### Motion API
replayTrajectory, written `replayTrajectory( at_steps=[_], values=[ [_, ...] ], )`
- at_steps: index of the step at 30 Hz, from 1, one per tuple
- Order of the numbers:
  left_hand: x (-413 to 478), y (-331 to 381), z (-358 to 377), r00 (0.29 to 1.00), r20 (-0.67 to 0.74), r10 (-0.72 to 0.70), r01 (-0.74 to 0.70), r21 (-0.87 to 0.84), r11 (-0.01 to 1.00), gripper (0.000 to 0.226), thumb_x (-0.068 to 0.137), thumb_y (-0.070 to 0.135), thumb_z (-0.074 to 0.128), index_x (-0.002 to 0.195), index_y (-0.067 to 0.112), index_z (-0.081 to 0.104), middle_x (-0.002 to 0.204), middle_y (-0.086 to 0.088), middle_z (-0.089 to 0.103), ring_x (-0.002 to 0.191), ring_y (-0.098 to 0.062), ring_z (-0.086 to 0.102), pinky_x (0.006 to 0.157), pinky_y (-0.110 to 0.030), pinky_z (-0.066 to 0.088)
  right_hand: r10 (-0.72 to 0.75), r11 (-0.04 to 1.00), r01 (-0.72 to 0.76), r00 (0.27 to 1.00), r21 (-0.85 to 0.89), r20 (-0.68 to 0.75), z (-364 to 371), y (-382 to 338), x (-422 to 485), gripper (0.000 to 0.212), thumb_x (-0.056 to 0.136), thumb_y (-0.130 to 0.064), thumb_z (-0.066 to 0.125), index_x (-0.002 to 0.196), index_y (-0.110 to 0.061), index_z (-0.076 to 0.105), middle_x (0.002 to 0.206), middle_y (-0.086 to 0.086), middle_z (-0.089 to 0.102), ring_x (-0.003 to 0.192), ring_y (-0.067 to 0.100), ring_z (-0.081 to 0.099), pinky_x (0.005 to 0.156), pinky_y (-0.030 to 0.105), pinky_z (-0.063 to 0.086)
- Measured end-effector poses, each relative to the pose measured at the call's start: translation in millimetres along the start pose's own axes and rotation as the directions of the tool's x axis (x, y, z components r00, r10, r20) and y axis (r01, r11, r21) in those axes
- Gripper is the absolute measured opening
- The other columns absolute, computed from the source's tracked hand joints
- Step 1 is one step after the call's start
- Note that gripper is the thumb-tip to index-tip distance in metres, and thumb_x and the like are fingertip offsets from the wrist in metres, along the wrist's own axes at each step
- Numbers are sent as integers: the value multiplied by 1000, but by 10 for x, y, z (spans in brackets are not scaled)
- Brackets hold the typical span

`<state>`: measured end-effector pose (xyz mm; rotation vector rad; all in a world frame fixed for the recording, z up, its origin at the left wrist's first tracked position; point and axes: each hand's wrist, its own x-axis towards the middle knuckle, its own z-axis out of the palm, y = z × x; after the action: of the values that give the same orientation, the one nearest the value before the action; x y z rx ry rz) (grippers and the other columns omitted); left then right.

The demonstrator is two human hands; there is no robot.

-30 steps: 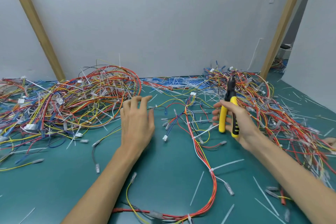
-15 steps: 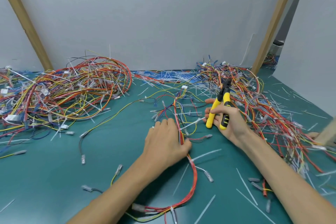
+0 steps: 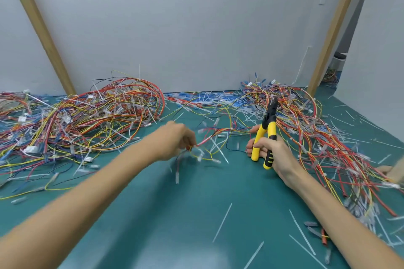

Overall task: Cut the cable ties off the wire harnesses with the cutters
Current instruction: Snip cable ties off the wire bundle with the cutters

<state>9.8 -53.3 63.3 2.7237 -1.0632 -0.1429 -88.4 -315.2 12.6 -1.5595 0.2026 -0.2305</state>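
My left hand has its fingers pinched shut on a blurred wire harness; my right hand grips the yellow cutters, handles apart, tips upward. The harness trails between both hands above the green mat, wire piles beyond my knuckles.

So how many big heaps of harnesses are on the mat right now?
2. One heap sits at the far left of the mat, the other heap at the far right behind the cutters. More wires show beyond the right post, too far to judge.
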Motion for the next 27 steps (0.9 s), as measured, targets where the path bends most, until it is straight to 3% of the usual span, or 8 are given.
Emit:
replayTrajectory(
  at_steps=[4, 7, 10, 13, 16, 19, 22, 27],
  values=[
    [-47, -8, 255, 981, 70, -179, 186, -124, 975, 47, 85, -4, 43, 116, 18, 71, 117, -6, 67, 113, -25, 59, 93, -30, 48, -26, 997, 28, 999, -75, 28, 31, -12, -51, 48, 59, -30, 67, 106, -22, 65, 83, 7, 68, 80, 28, 67, 98, 63, 49],
    [-14, 111, 403, 917, -168, -362, 289, -347, 892, 29, 96, 24, 43, 111, 16, 67, 112, -8, 70, 107, -29, 60, 94, -38, 49, -41, 992, 45, 998, -118, 36, 62, -19, -78, 41, 67, -24, 62, 108, -22, 64, 80, 3, 66, 78, 25, 65, 97, 57, 49],
    [-3, 307, 626, 852, -375, -365, 204, -405, 891, 36, 92, 54, 55, 109, 23, 50, 93, 4, 65, 90, -22, 60, 81, -39, 49, -64, 985, 71, 997, -157, 46, 107, -42, -104, 43, 70, -23, 59, 112, -25, 65, 82, 7, 64, 77, 21, 63, 90, 49, 51],
    [67, 250, 766, 839, -414, -353, 137, -468, 873, 27, 90, 35, 65, 109, 24, 49, 80, 11, 67, 81, -15, 65, 76, -39, 52, -78, 955, 97, 994, -281, 77, 151, -37, -130, 44, 73, -27, 60, 117, -32, 63, 91, 14, 65, 77, 15, 57, 81, 35, 44],
    [104, 103, 797, 795, -451, -406, 85, -580, 810, 18, 90, 27, 69, 99, 29, 54, 74, 16, 67, 70, 3, 63, 75, -33, 52, -74, 929, 99, 994, -358, 84, 184, 11, -129, 30, 83, -27, 66, 113, -31, 65, 92, 6, 65, 83, 21, 57, 85, 38, 44],
    [122, 21, 827, 785, -459, -415, 16, -656, 755, 17, 91, 24, 69, 89, 30, 54, 77, 12, 72, 69, -4, 70, 76, -37, 56, -130, 830, 135, 990, -541, 47, 235, 90, -116, 12, 91, -29, 70, 102, -30, 65, 87, -1, 65, 83, 19, 60, 83, 34, 46],
    [137, 3, 830, 774, -453, -442, -48, -739, 673, 16, 92, 18, 68, 86, 28, 57, 73, 7, 72, 61, -9, 72, 68, -36, 57, -312, 627, 252, 948, -737, 58, 296, 132, -159, 23, 84, -32, 76, 99, -33, 59, 84, -13, 62, 77, 4, 55, 70, 18, 43],
    [110, 42, 806, 795, -474, -379, -143, -753, 642, 19, 93, 20, 68, 96, 29, 52, 72, 9, 73, 56, -12, 70, 57, -23, 53, -432, 488, 188, 901, -853, -48, 223, 71, -168, 32, 76, -27, 76, 101, -32, 56, 84, -17, 55, 72, -5, 50, 65, 31, 37]
  ],
)
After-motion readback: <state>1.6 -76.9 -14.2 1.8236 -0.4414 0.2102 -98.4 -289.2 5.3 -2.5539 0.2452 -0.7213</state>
